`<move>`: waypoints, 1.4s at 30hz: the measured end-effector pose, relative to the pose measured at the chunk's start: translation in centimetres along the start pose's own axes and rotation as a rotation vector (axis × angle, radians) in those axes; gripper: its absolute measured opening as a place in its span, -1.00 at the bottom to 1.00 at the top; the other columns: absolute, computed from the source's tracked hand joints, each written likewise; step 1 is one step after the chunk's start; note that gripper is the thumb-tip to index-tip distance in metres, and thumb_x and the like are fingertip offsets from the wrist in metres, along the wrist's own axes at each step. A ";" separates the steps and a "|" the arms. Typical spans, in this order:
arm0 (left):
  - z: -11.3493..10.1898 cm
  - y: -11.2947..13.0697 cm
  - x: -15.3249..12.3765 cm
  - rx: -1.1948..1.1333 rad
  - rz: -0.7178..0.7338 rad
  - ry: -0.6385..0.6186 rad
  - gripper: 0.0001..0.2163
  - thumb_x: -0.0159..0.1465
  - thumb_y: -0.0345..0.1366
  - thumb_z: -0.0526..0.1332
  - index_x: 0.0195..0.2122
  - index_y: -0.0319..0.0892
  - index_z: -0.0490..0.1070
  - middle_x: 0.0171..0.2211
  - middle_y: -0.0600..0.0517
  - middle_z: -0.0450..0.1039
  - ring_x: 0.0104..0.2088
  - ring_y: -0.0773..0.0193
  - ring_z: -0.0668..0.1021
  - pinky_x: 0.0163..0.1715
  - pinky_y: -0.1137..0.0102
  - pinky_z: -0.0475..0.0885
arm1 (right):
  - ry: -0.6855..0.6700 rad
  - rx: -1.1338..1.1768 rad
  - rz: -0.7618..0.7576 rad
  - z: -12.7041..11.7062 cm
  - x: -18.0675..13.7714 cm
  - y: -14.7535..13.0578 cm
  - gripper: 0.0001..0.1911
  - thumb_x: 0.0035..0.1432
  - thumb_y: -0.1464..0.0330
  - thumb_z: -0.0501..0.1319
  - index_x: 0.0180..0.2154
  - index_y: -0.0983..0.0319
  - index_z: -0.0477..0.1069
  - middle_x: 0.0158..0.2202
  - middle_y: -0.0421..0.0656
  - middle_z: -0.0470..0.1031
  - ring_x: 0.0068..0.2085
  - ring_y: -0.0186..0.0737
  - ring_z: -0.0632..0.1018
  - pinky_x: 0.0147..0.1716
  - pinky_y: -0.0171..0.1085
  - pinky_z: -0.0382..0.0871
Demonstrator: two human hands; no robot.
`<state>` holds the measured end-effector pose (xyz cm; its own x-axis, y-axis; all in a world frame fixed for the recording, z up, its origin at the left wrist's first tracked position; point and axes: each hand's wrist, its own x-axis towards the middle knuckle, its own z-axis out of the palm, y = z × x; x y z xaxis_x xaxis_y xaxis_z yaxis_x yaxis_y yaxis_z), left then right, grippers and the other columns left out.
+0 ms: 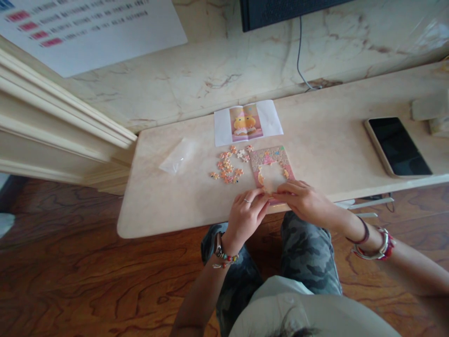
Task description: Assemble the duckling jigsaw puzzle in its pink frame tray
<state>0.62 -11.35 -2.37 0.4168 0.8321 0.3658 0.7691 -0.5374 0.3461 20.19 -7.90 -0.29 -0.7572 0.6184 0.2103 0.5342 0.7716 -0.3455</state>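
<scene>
A partly built pink jigsaw puzzle (271, 161) lies near the front edge of a marble counter (326, 145), with an unfilled gap in its middle. My left hand (245, 216) and my right hand (307, 201) meet at its near edge, fingertips pinched together over a spot I cannot make out clearly. Several loose puzzle pieces (228, 166) lie scattered just left of the puzzle. A printed reference picture (246, 122) of a yellow figure on pink lies behind them.
An empty clear plastic bag (177, 158) lies left of the pieces. A dark-screened phone (398, 146) rests at the counter's right. A cable (300, 56) hangs from a black monitor (280, 11) above. Wooden floor lies below the counter's edge.
</scene>
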 end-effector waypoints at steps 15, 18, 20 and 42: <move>0.1 -0.2 -0.1 -0.007 -0.030 0.030 -0.82 0.22 -0.34 0.10 -0.15 -0.19 0.29 -0.18 -0.04 0.40 -0.16 0.26 0.44 -0.17 0.34 0.35 | 0.266 0.109 0.170 -2.3 -1.6 2.7 -0.74 0.14 0.48 0.02 -0.18 0.25 0.41 -0.27 -0.04 0.40 -0.26 -0.23 0.45 -0.27 -0.25 0.39; 0.1 -0.2 -0.1 -0.006 -0.029 0.048 -0.84 0.21 -0.33 0.11 -0.17 -0.18 0.29 -0.18 -0.04 0.40 -0.17 0.26 0.45 -0.18 0.35 0.36 | 0.261 0.093 0.170 -2.4 -2.0 2.9 -0.75 0.14 0.48 0.03 -0.19 0.25 0.41 -0.27 -0.04 0.40 -0.26 -0.24 0.45 -0.28 -0.26 0.39; 0.2 -0.2 -0.1 -0.005 -0.030 0.058 -0.84 0.21 -0.33 0.12 -0.17 -0.18 0.28 -0.19 -0.04 0.40 -0.17 0.25 0.45 -0.19 0.35 0.36 | 0.249 0.090 0.163 -2.3 -2.1 3.0 -0.76 0.13 0.47 0.03 -0.21 0.26 0.42 -0.26 -0.04 0.40 -0.25 -0.24 0.46 -0.26 -0.25 0.39; 0.4 -0.3 -0.2 -0.035 -0.055 0.058 -0.86 0.19 -0.33 0.14 -0.21 -0.19 0.27 -0.18 -0.03 0.39 -0.16 0.25 0.44 -0.18 0.35 0.36 | 0.151 0.152 0.072 -2.4 -0.4 2.6 -0.77 0.18 0.42 0.01 -0.24 0.29 0.43 -0.24 -0.02 0.41 -0.21 -0.24 0.45 -0.23 -0.24 0.39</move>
<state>0.47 -11.33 -2.88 0.3450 0.8515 0.3949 0.7720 -0.4967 0.3965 22.75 -5.80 0.98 -0.6481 0.6953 0.3107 0.5135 0.7003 -0.4959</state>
